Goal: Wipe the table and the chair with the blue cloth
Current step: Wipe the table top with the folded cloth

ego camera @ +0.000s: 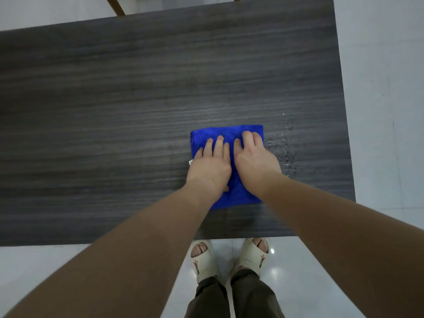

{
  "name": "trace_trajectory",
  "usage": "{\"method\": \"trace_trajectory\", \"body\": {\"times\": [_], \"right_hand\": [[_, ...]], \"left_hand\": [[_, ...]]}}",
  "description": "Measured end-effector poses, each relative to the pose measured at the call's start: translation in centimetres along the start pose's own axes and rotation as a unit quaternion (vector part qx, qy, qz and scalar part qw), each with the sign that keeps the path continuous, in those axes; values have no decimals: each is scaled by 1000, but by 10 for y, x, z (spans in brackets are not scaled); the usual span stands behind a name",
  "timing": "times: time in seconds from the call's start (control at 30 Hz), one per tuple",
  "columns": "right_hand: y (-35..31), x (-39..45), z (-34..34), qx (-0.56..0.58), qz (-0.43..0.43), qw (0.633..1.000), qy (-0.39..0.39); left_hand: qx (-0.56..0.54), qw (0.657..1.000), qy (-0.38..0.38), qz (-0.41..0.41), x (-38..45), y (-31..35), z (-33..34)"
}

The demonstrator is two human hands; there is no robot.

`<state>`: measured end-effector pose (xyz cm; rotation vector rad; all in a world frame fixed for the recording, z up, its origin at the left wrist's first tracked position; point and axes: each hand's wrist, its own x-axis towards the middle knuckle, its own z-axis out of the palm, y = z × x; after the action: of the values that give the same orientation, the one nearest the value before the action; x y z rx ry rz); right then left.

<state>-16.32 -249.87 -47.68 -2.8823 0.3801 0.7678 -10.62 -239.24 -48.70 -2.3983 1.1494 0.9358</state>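
A folded blue cloth [229, 134] lies flat on the dark grey wood-grain table [114, 111], right of centre and near the front edge. My left hand [212, 164] presses down on the cloth's left half with straight fingers. My right hand [254, 157] lies beside it, flat on the right half, its fingertips near the cloth's far edge. Both palms cover the middle of the cloth. Only brown wooden chair legs [115, 5] show beyond the table's far edge.
Water droplets [284, 148] speckle the table just right of the cloth. The table's right edge runs close by, with pale tiled floor [385, 111] beyond. My feet in white slippers [203, 258] stand under the front edge.
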Motion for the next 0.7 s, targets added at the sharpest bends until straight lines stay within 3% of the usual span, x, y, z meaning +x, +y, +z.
{"method": "trace_trajectory", "body": {"times": [0.33,0.7], "right_hand": [[22,66,-40,-1,0,1000,3],[52,149,-82,3,16,1000,2]], "left_hand": [[-47,996,35,-66,54,-6,-49],[-67,995,48,-62,122,-34,-111]]}}
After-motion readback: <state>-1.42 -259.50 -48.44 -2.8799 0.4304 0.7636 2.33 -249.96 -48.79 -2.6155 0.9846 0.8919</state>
